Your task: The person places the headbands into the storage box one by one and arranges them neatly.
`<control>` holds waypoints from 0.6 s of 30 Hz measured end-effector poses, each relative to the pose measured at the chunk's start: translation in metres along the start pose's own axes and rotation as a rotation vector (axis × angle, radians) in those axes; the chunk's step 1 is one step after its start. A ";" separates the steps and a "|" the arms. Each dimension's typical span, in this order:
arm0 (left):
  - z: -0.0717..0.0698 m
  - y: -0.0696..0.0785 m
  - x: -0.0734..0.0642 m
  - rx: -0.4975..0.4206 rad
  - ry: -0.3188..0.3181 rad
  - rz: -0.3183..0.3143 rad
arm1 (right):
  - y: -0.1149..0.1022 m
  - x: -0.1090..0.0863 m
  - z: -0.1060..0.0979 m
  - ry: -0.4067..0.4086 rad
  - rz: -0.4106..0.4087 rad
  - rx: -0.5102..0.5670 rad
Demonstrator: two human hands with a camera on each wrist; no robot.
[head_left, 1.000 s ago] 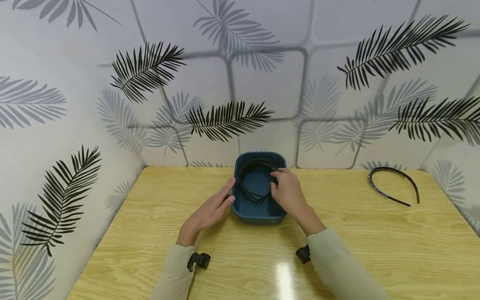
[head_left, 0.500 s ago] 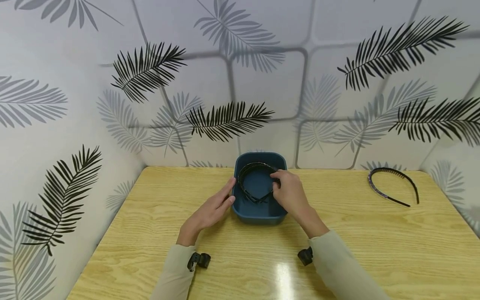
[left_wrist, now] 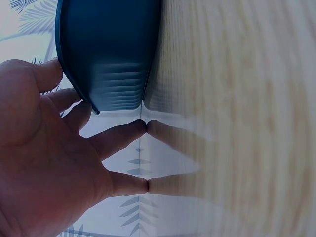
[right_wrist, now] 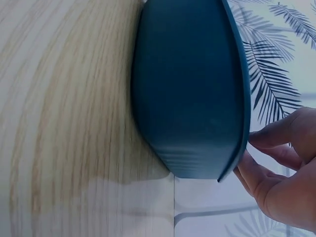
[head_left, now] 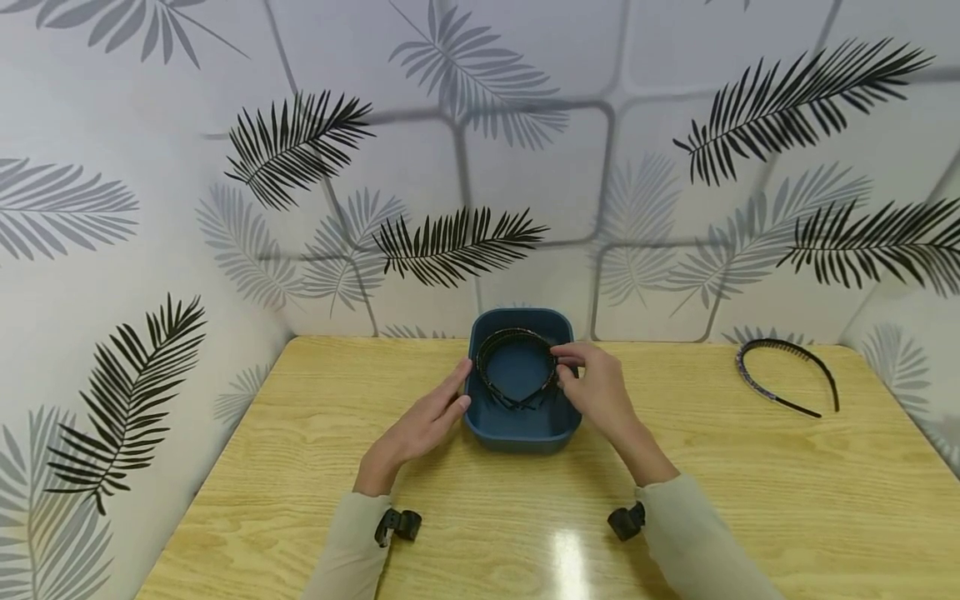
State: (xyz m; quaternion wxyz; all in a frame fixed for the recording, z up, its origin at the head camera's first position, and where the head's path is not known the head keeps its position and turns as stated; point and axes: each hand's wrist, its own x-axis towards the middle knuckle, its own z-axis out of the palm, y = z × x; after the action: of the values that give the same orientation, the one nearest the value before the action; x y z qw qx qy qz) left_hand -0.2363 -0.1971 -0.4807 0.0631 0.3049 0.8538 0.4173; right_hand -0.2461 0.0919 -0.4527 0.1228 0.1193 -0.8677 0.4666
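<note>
A blue box stands on the table near the wall. In it lie black headbands, stacked so that they nearly overlap, with their tips toward the near side. My left hand rests against the box's left side, its fingers stretched out; the left wrist view shows the thumb at the rim and two fingertips down at the tabletop. My right hand reaches over the right rim, thumb and index finger parted close to the headbands' right side. In the right wrist view, the box wall hides the fingertips and the headbands.
Another headband, dark with a purplish patterned side, lies alone at the right on the wooden table. A wall with a leaf pattern rises right behind the box. Each wrist carries a small black camera.
My right hand has let the headband down onto the other in the box, loosened its fingers and shifted slightly right. My left hand has stayed at the box's side.
</note>
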 end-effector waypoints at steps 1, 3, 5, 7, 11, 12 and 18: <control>0.000 0.000 0.000 -0.001 0.000 -0.001 | 0.000 0.000 -0.002 -0.003 0.014 0.036; 0.000 0.000 0.000 -0.002 -0.001 0.000 | 0.001 -0.001 -0.006 -0.009 0.048 0.107; 0.000 -0.001 0.000 -0.003 0.000 0.003 | 0.003 -0.001 -0.009 -0.010 0.078 0.163; 0.001 -0.002 0.000 -0.003 -0.001 0.001 | 0.004 -0.003 -0.013 -0.014 0.079 0.198; 0.002 -0.003 0.001 0.004 0.005 -0.002 | 0.009 -0.007 -0.021 -0.021 0.070 0.232; 0.002 -0.003 0.000 0.008 0.007 -0.004 | 0.010 -0.008 -0.023 -0.023 0.069 0.236; 0.001 -0.003 0.001 0.008 0.008 0.002 | 0.010 -0.013 -0.037 -0.028 0.085 0.277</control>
State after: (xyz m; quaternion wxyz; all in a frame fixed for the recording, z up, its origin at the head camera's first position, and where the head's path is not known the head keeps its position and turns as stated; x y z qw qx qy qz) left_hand -0.2385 -0.1972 -0.4839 0.0579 0.3044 0.8552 0.4154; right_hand -0.2335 0.1298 -0.4449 0.0730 0.1050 -0.8009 0.5850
